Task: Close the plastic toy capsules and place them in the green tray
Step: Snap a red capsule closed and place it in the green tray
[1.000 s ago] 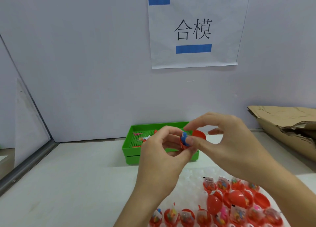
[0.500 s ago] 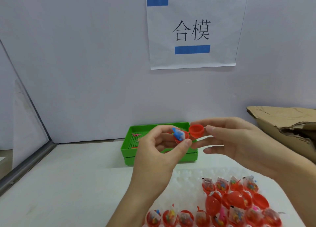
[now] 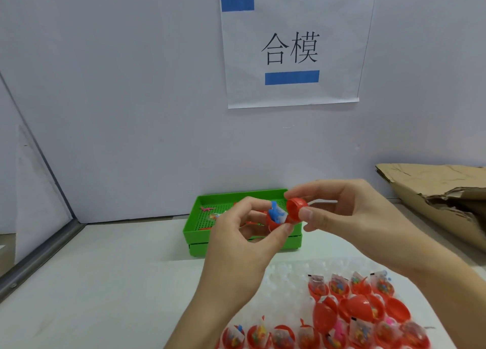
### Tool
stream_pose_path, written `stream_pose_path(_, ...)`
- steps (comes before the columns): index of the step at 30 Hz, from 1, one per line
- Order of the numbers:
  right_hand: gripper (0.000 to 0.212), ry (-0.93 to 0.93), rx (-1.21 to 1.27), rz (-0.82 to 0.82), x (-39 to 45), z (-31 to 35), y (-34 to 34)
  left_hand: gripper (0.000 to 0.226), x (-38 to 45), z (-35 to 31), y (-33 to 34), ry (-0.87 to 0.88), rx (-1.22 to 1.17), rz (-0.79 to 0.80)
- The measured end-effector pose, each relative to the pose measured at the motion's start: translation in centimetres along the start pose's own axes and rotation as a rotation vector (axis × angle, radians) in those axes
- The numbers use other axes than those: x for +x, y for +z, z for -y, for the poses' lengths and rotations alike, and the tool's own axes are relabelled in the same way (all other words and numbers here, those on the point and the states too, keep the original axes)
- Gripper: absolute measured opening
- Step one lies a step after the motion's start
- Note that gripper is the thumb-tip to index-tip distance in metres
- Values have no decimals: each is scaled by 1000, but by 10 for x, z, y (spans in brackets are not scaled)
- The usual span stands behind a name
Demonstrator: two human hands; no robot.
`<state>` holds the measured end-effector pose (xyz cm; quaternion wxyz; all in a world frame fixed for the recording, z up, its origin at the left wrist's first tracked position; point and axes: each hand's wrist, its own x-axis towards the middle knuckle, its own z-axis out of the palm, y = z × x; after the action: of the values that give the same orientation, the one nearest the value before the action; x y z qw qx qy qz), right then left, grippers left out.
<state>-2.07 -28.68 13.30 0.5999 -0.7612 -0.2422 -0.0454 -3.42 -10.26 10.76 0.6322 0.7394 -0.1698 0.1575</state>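
Head view: left hand (image 3: 244, 246) pinches a red plastic capsule base (image 3: 274, 223) holding a blue toy (image 3: 277, 214); right hand (image 3: 349, 217) pinches the red plastic cap (image 3: 295, 208) just beside it, above the green perforated plastic tray (image 3: 200, 217) near the desk's far edge.

Tray (image 3: 200, 233) at the table's (image 3: 105, 283) back against the wall, open capsules (image 3: 355, 312) in front to its right, cardboard (image 3: 434, 198) far right, paper sign (image 3: 292, 46) on the wall above

Your left hand (image 3: 244, 246) and right hand (image 3: 349, 217) are bare, with no gloves, rings or watch on the parts in view. Both forearms look sleeveless toward the nearer edge, though beyond the frame I cannot tell. Your fingernails (image 3: 305, 213) are short and unpainted.
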Motion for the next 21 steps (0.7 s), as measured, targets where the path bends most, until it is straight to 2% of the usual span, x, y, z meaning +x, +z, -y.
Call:
stream_pose_path(3, 29, -17, -37, -26, 0, 0, 3, 18, 0, 1, 1, 11, -7, -5)
stream_pose_path(8, 31, -46, -43, -98, 2, 0, 6, 38, -2, 3, 5, 60, 4, -73)
stream_pose_path(13, 35, -82, -71, -124, 2, 1, 7, 29, -3, 3, 7, 163, 98, -76)
stream_pose_path(18, 33, -124, -94, -130, 1, 3, 10, 34, -3, 3, 6, 244, 222, -72)
stream_pose_path(21, 32, -138, -123, -131, 1, 4, 11, 29, -3, 5, 5, 283, 296, -75)
